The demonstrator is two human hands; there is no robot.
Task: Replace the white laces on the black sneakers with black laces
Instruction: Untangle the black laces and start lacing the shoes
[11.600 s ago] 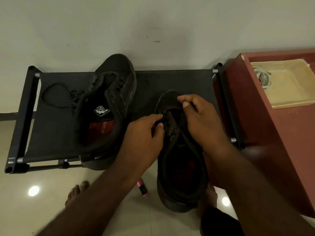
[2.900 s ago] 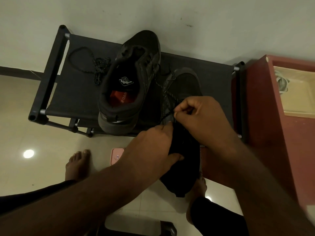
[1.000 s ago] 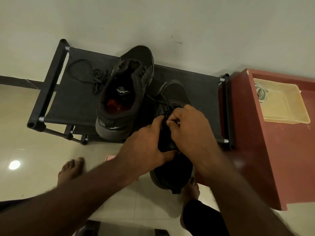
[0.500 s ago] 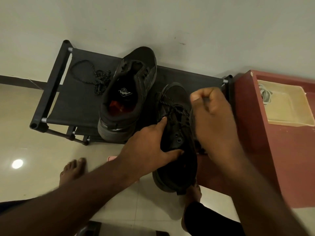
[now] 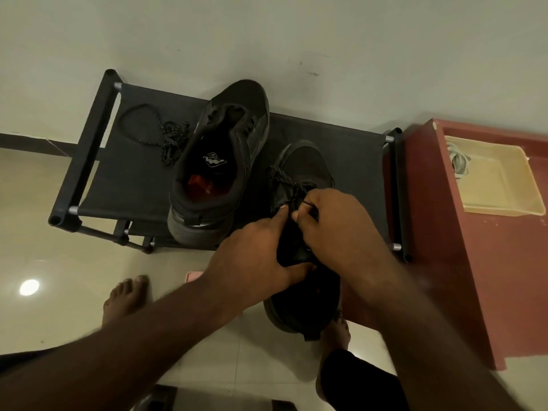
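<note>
One spare black speckled lace (image 5: 161, 137) lies on the black fabric shoe rack (image 5: 89, 137), ready for the unlaced black sneaker (image 5: 219, 161) beside it, while left hand (image 5: 252, 253) grips the part-laced black sneaker (image 5: 302, 170) steady and right hand (image 5: 332, 223) apparently pinches its threaded black lace (image 5: 284, 178) to feed an eyelet.

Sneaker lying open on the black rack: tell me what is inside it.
Inside the open sneaker a black insole shows, with a white logo and a red patch toward the heel. The toe end is covered by the tongue and upper, so nothing there is visible.
</note>
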